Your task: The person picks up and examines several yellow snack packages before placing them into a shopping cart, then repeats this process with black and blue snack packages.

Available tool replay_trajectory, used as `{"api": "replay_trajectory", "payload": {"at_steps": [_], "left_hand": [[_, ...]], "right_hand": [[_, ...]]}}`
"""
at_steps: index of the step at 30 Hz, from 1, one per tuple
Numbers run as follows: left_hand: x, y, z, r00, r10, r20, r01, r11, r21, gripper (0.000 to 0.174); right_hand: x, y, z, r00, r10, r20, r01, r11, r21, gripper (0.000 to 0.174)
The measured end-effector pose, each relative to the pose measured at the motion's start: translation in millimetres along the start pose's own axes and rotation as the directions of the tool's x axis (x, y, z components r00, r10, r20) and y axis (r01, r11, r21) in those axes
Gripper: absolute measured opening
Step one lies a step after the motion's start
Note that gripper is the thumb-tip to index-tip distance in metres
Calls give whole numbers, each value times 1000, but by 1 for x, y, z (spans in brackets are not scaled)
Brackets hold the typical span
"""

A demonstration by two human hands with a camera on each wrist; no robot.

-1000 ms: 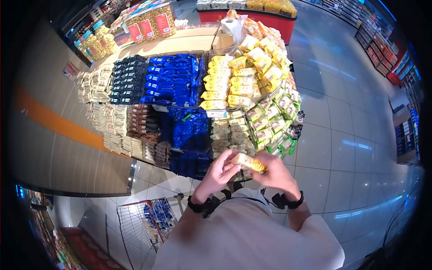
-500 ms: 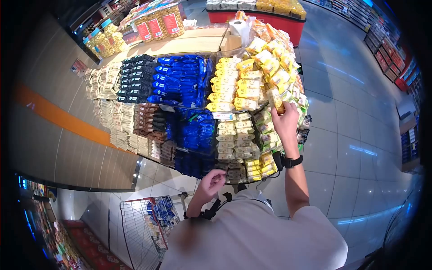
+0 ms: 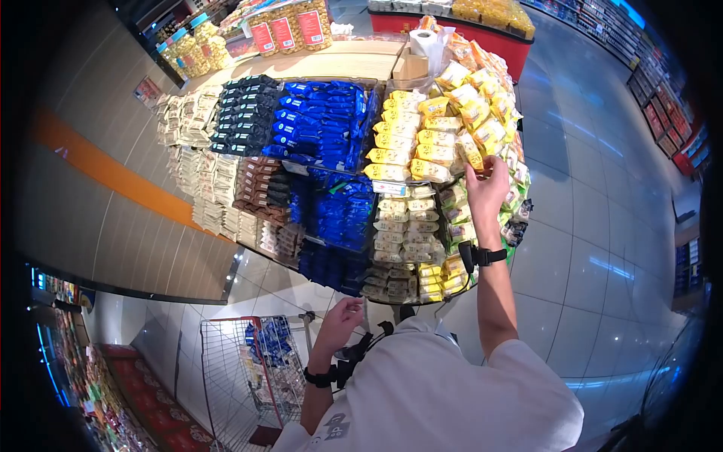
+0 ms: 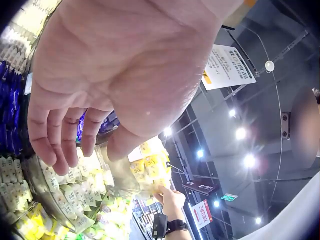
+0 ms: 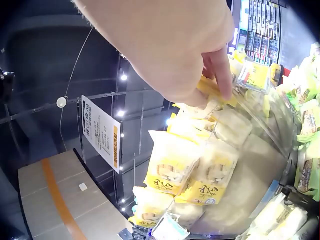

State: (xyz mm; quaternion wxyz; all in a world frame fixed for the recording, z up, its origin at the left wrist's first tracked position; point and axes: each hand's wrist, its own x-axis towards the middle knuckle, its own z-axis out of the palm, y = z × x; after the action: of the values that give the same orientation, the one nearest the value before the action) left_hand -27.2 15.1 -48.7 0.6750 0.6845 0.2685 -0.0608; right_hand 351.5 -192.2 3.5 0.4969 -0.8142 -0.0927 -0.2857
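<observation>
My right hand point(image 3: 489, 184) is stretched out to the heap of yellow snack packets at the right part of the display. It pinches one yellow-and-clear packet point(image 3: 471, 153) by its near end, the packet lying among the others. In the right wrist view, thumb and fingers point(image 5: 222, 75) close over the yellow wrapper, which the hand largely hides. Below it are more yellow packets point(image 5: 215, 172) in a clear-walled bin. My left hand point(image 3: 343, 322) hangs near my body, in front of the display's near edge, its fingers point(image 4: 65, 145) loosely bent with nothing in them.
Blue packets point(image 3: 320, 124), black packets point(image 3: 245, 113) and cream packets point(image 3: 407, 230) fill neighbouring bins. Green packets point(image 3: 457, 215) lie below the right forearm. A shopping cart point(image 3: 218, 361) holding blue packs stands at the lower left. A plastic bag roll point(image 3: 426, 45) stands behind the bins.
Both hands were at the yellow packet near my body; the left let go and drew back down. The right carried the packet forward to the yellow heap.
</observation>
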Motion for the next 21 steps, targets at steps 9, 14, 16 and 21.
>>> {"api": "replay_trajectory", "payload": {"at_steps": [9, 14, 16, 21], "left_hand": [[3, -5, 1, 1000, 4, 8, -4, 1000, 31, 35], [11, -15, 3, 999, 24, 21, -24, 1000, -12, 35], [14, -16, 5, 999, 40, 29, -40, 999, -21, 35], [12, -8, 6, 998, 43, 41, -44, 999, 8, 34]], "right_hand": [[-5, 15, 4, 995, -83, -61, 92, 983, 160, 32], [-2, 18, 9, 993, -106, -52, 111, 989, 99, 28], [0, 17, 9, 995, -90, -38, 93, 992, 85, 30], [0, 8, 7, 999, -41, -15, 42, 996, 76, 31]]}}
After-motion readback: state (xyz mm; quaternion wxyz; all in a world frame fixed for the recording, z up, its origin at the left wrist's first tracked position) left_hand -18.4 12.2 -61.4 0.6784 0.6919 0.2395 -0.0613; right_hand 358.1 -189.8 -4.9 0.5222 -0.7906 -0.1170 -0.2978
